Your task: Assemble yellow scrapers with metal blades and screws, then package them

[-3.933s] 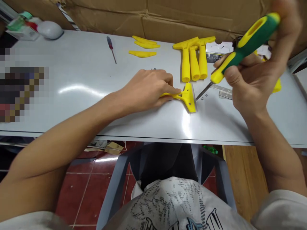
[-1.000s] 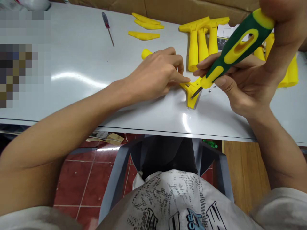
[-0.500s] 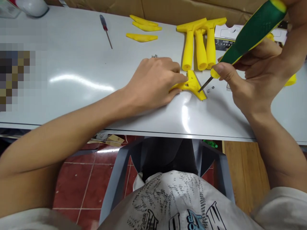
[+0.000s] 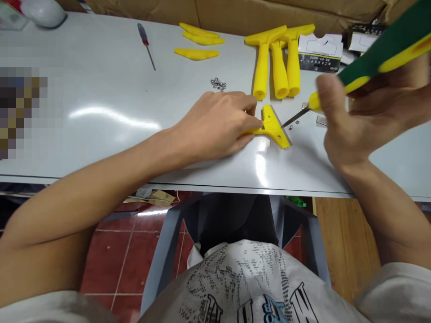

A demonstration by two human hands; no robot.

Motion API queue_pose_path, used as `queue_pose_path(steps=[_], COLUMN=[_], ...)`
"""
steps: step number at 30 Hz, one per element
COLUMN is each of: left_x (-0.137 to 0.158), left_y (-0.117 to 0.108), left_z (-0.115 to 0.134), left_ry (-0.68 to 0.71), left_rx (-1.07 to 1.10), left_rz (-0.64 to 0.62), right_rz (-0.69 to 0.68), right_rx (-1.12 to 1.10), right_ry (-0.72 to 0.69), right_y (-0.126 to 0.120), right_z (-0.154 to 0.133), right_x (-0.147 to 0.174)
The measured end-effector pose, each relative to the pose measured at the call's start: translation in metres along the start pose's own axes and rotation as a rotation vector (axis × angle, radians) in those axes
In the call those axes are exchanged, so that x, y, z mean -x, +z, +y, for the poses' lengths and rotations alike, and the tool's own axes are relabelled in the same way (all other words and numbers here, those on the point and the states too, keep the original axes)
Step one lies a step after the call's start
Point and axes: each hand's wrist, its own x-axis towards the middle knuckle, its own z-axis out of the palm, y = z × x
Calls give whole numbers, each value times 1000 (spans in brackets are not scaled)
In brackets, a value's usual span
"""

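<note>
My left hand [image 4: 225,121] is closed around the handle of a yellow scraper [image 4: 274,128], pressing it down on the white table. The scraper's wide head points right, with small screw holes and a thin blade edge along it. In my right hand [image 4: 353,116] is a screwdriver [image 4: 373,54] with a green and yellow handle, held tilted. Its tip is close to the right edge of the scraper head; I cannot tell whether it touches. Two loose screws [image 4: 291,127] lie just right of the head.
Three yellow scraper handles [image 4: 261,72] lie beyond my hands. Flat yellow pieces [image 4: 196,54], a small pile of screws [image 4: 218,84] and another screwdriver [image 4: 146,45] are farther left. A printed packet [image 4: 319,54] sits at the back right, against cardboard [image 4: 229,18].
My right hand has lifted the screwdriver away from the screw position, moving right. The scraper has turned and shifted slightly, still under my left hand. The screw pile shows more fully.
</note>
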Motion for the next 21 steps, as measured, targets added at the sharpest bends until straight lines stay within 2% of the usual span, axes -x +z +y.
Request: queue_pose_path(steps=[5,10,16,19,21], left_x=[-2,-3,-2,-3,-3], left_y=[9,12,15,18,18], left_z=[-22,-38,-41,-42,-42], left_ry=[95,100,115,145,147], left_rx=[14,98,107,57,53], left_rz=[93,122,126,153,155], right_rz=[-80,-146,-229,-296,-290], right_rx=[-47,-77,-95,-45,-51], right_ry=[-44,-106,-192,-271,-375], right_y=[12,24,5,-4,-1], right_z=[-17,-30,-34,-32,-24], right_x=[10,12,16,21,19])
